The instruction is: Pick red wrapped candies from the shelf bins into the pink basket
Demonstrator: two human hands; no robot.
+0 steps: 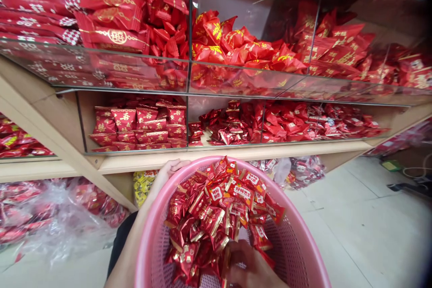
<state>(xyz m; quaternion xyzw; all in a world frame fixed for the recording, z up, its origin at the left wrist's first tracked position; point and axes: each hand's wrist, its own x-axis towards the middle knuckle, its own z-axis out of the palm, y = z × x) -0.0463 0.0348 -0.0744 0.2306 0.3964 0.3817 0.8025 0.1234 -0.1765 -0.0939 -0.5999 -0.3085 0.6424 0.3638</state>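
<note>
A round pink plastic basket (153,222) with perforated walls is tilted before me, holding a heap of red and gold wrapped candies (209,216). My left hand (171,168) reaches around the basket's left outer side and holds it near the far rim; the basket hides part of this hand. Down inside the basket, my right hand (249,263) is among the candies, its fingers curled against a red and gold wrapper. That hand is dark and slightly blurred, and its fingertips are partly hidden.
Shelves with clear dividers rise ahead, filled with red candy packets (114,36) above and smaller wrapped candies (145,126) below. The wooden shelf edge (135,162) runs just beyond the basket. Plastic bags of candies (60,216) lie low at left. Tiled floor (351,216) shows at right.
</note>
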